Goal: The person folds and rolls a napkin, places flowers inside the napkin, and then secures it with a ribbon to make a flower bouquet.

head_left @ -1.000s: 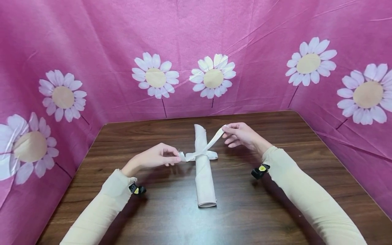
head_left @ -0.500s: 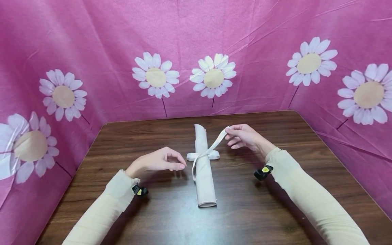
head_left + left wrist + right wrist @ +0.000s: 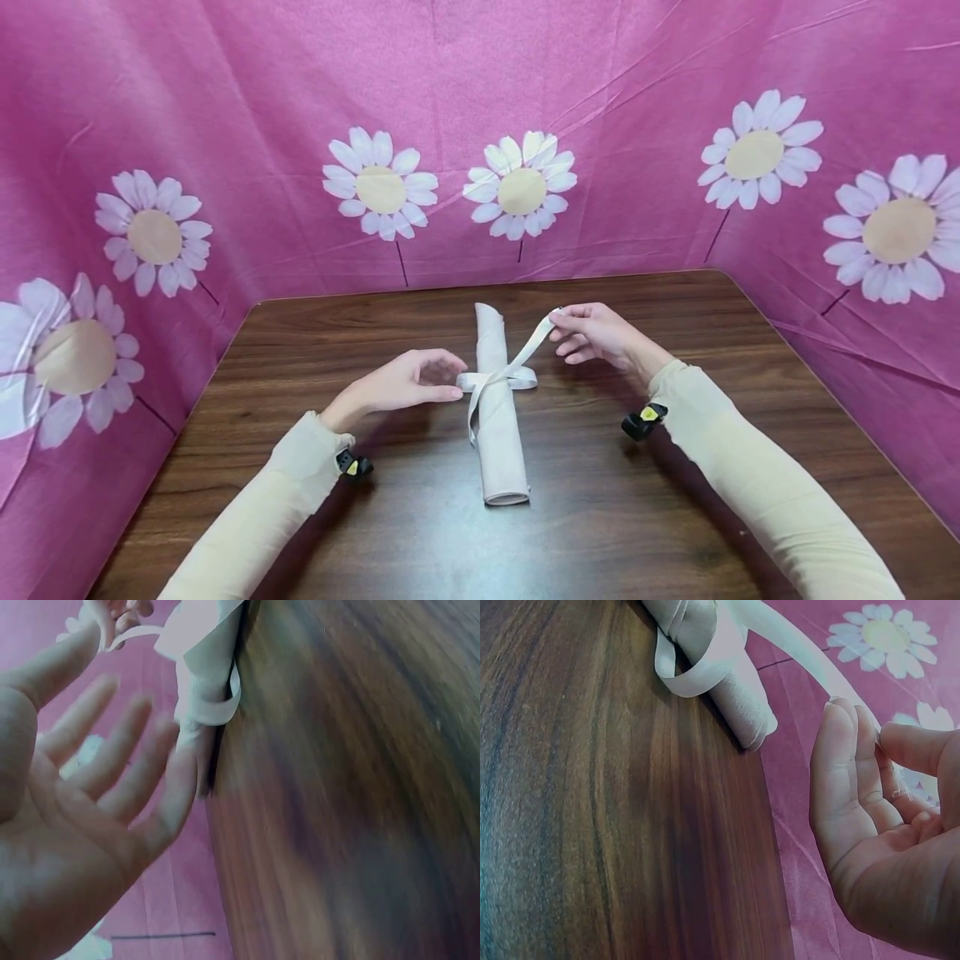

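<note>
A rolled off-white cloth lies lengthwise at the middle of the table. Round its centre runs a white ribbon, with a loop out to each side and a loose tail hanging on the left. Thumb and fingers of my right hand pinch the other tail, drawn up to the right; the right wrist view shows its frayed end past the fingers. My left hand is beside the left loop, fingertips right at it. In the left wrist view its fingers are spread and relaxed, with nothing pinched between them.
The dark wood-grain table ends at a back edge against a pink cloth backdrop printed with white daisies. Black straps with yellow tags sit at both wrists, by the cream sleeves.
My left hand has let go of its ribbon tail, which dropped against the roll, and has moved right to the left loop. The right hand keeps its pinch, nearly still.
</note>
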Motion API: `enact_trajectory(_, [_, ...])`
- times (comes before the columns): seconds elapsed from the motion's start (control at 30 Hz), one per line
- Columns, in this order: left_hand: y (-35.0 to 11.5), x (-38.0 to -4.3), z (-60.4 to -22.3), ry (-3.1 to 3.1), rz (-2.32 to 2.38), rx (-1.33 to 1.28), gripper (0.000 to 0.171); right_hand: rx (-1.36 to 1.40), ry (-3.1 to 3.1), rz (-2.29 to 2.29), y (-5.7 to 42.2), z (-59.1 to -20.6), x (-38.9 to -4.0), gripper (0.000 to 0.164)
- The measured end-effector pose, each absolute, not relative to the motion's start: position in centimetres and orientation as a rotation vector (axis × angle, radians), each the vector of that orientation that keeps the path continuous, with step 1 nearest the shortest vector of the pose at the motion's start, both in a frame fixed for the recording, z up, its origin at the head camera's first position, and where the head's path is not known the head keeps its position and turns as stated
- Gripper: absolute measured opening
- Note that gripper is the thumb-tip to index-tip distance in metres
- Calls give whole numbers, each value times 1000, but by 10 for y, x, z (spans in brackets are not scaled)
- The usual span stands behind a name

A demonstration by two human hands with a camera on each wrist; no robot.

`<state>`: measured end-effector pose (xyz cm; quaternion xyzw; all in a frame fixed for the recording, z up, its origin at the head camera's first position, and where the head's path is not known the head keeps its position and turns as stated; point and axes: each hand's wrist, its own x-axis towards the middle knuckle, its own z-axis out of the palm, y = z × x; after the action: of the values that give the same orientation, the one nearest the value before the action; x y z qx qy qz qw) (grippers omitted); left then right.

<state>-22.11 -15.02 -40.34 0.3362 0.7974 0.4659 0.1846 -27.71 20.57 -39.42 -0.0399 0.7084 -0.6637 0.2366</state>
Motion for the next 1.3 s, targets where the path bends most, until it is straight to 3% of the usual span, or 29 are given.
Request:
enact_trajectory(0.17, [-138, -221, -414, 2334, 1239, 875, 65, -115, 1927, -1832, 201, -393, -277, 25])
enact_trajectory(0.37, [-132, -223, -423, 2378, 1174, 893, 66, -112, 1921, -1835, 200, -395, -278, 22])
enact_trajectory(0.57, [-130, -226, -426, 2429, 1145, 950, 60, -123, 1916, -1837, 202, -396, -277, 21])
enact_trajectory(0.87, [-125, -225, -432, 2499, 1159, 886, 35, -113, 1932, -1823, 201, -398, -279, 19])
enact_trajectory(1.3, [-120, -231, -436, 2569, 1216, 908, 24, -111, 1926, -1821, 202, -398, -278, 20])
